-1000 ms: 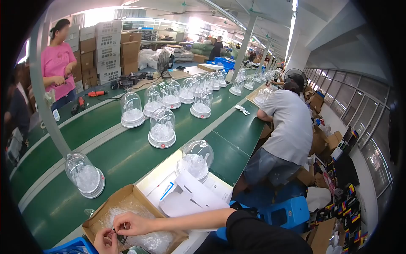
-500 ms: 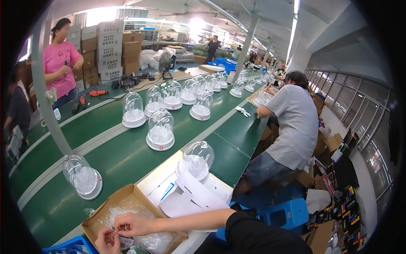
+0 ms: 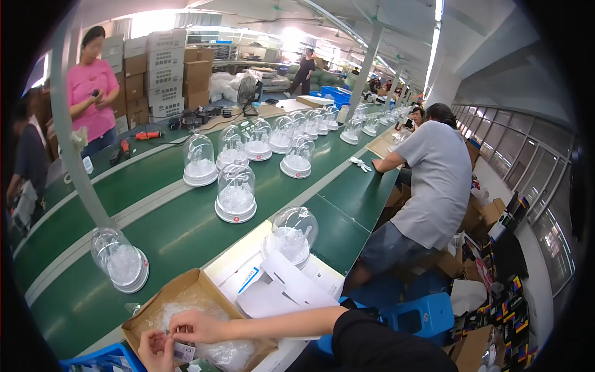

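Over an open cardboard box [image 3: 197, 280], my right hand [image 3: 193, 326] and my left hand [image 3: 156, 350] meet fingertip to fingertip. Both are closed in a pinch around something too small to make out. Below my fingers shows a small printed card [image 3: 184, 352]; whether I hold it, I cannot tell. Crumpled clear plastic bags [image 3: 228, 354] fill part of the box. Just beyond, white cut sheets [image 3: 273, 291] lie against a clear dome on a round white base [image 3: 290, 242]. A blue crate [image 3: 105, 356] stands beside my left hand.
More domes [image 3: 235, 192] stand along the green conveyor [image 3: 176, 226]; one dome [image 3: 121, 260] is near the post at left. White gloves [image 3: 359, 163] lie at the belt's edge. A co-worker in grey [image 3: 434, 167] leans in at right, near a blue stool [image 3: 421, 313].
My hands stay pinched together in nearly the same place. The co-worker in grey now rests a hand on the table edge; the person in pink has lowered one hand.
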`<state>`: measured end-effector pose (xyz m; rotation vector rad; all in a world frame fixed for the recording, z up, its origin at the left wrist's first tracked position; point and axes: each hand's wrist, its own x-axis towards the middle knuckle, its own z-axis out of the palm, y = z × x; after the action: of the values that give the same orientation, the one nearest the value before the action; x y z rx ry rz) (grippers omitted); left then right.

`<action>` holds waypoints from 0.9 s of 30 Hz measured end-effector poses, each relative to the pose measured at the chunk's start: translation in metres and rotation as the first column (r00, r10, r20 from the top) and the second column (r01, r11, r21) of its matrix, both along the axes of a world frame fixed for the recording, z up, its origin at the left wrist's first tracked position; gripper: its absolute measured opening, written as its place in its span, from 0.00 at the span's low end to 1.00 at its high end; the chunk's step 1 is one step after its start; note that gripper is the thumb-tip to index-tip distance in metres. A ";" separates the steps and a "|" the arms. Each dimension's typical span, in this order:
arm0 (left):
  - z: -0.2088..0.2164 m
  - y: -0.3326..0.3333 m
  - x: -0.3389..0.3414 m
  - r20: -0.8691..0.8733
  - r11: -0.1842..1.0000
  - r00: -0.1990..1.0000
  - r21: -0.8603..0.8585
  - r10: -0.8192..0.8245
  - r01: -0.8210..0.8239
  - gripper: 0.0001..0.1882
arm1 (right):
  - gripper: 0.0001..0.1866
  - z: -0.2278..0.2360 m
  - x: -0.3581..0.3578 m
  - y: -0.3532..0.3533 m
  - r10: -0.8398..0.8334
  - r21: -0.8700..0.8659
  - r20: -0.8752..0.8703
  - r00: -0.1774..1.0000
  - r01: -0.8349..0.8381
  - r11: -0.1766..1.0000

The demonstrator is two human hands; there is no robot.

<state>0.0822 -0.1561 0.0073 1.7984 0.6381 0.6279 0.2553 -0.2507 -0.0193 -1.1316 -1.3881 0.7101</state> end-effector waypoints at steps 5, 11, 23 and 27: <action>0.015 -0.012 0.006 0.047 0.989 0.999 0.143 0.017 -0.024 0.21 | 0.04 -0.002 0.000 0.000 0.050 -0.123 -0.381 0.923 -0.104 0.987; 0.013 -0.020 0.017 0.005 0.988 0.996 0.125 -0.086 0.085 0.29 | 0.04 -0.008 0.015 -0.002 0.131 -0.070 -0.498 0.857 -0.191 0.979; 0.013 -0.023 0.020 0.014 0.967 0.998 0.248 -0.061 0.055 0.10 | 0.05 0.036 0.037 -0.019 -0.020 -0.149 -0.158 0.987 -0.003 0.989; 0.025 -0.033 0.027 -0.027 0.959 0.998 0.277 -0.058 0.063 0.09 | 0.05 0.030 0.047 -0.024 -0.006 -0.183 -0.142 0.990 -0.020 0.983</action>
<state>0.1092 -0.1890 0.0326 2.0788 0.5237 0.6863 0.3022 -0.2748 0.0104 -1.1960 -1.2260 0.9215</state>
